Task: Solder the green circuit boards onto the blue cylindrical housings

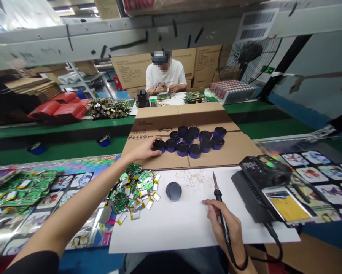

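Note:
My left hand (pixel 148 149) reaches forward over the cardboard (pixel 230 152), its fingers around a round blue-and-black part (pixel 159 146) at the left end of a group of several similar parts (pixel 194 150). In my right hand (pixel 226 224) is a black soldering iron (pixel 218 194), its tip pointing up and forward above the white sheet (pixel 165 232). A single dark round piece (pixel 173 191) lies on the sheet between my hands. Left of it is a heap of green circuit boards with small silver batteries (pixel 131 188). Thin wire bits (pixel 193 178) are scattered behind the round piece.
A black soldering station (pixel 253 190) with a yellow sponge tray (pixel 290 205) stands at right. More circuit boards (pixel 25 190) lie far left. Two blue parts (pixel 104 140) rest on the green surface. A metal shelf beam (pixel 171 36) crosses overhead. Another person (pixel 166 78) works opposite.

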A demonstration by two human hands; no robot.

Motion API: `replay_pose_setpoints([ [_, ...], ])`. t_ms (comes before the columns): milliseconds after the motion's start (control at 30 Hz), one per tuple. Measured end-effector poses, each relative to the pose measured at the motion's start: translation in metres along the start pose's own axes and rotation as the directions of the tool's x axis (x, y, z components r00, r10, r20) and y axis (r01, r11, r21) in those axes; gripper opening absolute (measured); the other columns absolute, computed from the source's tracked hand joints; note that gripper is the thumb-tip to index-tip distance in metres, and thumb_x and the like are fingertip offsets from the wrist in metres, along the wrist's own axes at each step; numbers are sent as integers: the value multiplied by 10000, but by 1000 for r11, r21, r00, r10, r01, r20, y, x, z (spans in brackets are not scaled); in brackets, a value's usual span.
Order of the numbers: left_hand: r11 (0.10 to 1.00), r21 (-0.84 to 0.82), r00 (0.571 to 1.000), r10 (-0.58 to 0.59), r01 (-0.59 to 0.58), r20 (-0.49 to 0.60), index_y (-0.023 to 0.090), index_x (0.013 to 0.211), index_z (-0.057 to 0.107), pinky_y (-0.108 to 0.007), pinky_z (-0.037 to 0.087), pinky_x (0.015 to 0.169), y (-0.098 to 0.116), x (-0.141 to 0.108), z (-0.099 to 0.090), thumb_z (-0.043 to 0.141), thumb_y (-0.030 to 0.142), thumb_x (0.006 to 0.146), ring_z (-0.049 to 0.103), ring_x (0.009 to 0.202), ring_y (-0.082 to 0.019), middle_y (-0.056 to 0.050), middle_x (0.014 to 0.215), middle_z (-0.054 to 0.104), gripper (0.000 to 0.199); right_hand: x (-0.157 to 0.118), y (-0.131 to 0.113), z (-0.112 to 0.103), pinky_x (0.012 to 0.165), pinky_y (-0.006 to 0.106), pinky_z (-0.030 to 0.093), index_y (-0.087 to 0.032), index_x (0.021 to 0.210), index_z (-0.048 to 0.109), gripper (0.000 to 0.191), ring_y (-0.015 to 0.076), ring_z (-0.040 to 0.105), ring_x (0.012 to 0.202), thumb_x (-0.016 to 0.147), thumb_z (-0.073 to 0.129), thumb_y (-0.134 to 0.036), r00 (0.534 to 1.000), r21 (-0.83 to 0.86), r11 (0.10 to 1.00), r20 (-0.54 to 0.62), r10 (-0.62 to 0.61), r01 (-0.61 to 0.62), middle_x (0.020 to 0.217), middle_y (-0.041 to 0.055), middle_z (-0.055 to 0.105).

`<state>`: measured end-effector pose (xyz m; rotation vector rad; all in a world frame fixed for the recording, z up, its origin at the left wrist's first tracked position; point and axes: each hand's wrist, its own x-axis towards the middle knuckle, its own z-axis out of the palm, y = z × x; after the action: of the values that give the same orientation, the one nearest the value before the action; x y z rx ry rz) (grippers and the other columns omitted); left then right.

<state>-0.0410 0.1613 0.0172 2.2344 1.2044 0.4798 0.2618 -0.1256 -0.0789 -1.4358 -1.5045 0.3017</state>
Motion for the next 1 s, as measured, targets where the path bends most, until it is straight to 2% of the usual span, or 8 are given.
replay_pose_setpoints([
  [67, 1000, 11, 1000, 17, -17, -10, 168, 1501, 552, -444, 527, 1168, 4, 0, 2, 803, 522, 779, 644, 1363, -358, -173, 1517, 620, 842, 0, 0, 1, 607, 196, 576, -229, 1102, 748, 158, 114, 693, 581, 1041, 609, -271, 1000, -6, 1000, -1, -6, 6, 816, 4, 792],
  [167, 999, 25, 996, 47, -45, -79, 174, 1618, 420, -490, 364, 1319, 14, 6, 5, 795, 605, 812, 421, 1581, -388, -194, 1690, 428, 988, 0, -1, 1, 610, 187, 577, -232, 1095, 749, 155, 110, 698, 584, 1037, 608, -261, 1000, -10, 1000, -4, -8, 8, 832, 0, 799],
  [267, 992, 79, 982, 107, -96, -158, 188, 1647, 375, -532, 261, 1365, 30, 25, 13, 653, 657, 948, 280, 1660, -378, -190, 1760, 318, 886, -1, -1, 2, 624, 180, 586, -237, 1105, 745, 151, 107, 713, 603, 1035, 612, -255, 1000, -9, 1000, -8, -10, 10, 879, 2, 815],
  [367, 978, 148, 974, 171, -150, -146, 191, 1621, 430, -549, 232, 1374, 48, 58, 30, 580, 633, 1014, 263, 1670, -384, -186, 1764, 332, 766, -2, 1, 3, 622, 176, 588, -236, 1109, 743, 151, 107, 718, 602, 1037, 610, -249, 1000, -13, 1000, -18, -16, 15, 879, 4, 817],
  [500, 972, 189, 981, 165, -143, -105, 192, 1596, 479, -570, 241, 1362, 69, 112, 57, 574, 618, 1025, 258, 1665, -420, -179, 1764, 344, 719, -3, 3, 5, 608, 187, 589, -227, 1108, 739, 152, 112, 708, 588, 1042, 603, -238, 999, -25, 999, -32, -22, 21, 872, 16, 819],
  [633, 964, 249, 994, 107, -94, -37, 221, 1550, 550, -585, 314, 1310, 78, 142, 69, 559, 603, 1028, 396, 1582, -433, -162, 1699, 456, 647, -1, 1, 5, 612, 194, 586, -240, 1118, 734, 159, 107, 699, 588, 1036, 603, -204, 997, -2, 999, -62, -49, 49, 889, 10, 821],
  [867, 935, 355, 999, 39, -25, -33, 201, 1549, 549, -577, 396, 1222, 73, 118, 70, 443, 604, 1073, 535, 1398, -422, -191, 1550, 567, 632, -6, 1, 2, 637, 249, 581, -263, 1130, 742, 210, 128, 698, 636, 1080, 537, -259, 995, 173, 982, -52, 90, -80, 890, 11, 807],
  [1000, 933, 360, 998, 33, -15, -46, 178, 1484, 597, -576, 381, 1243, 70, 102, 65, 429, 555, 1089, 507, 1442, -416, -202, 1582, 527, 571, -9, 6, 6, 619, 273, 565, -255, 1157, 709, 239, 133, 681, 635, 1105, 496, -349, 983, 321, 936, -60, 174, -146, 937, 40, 821],
])
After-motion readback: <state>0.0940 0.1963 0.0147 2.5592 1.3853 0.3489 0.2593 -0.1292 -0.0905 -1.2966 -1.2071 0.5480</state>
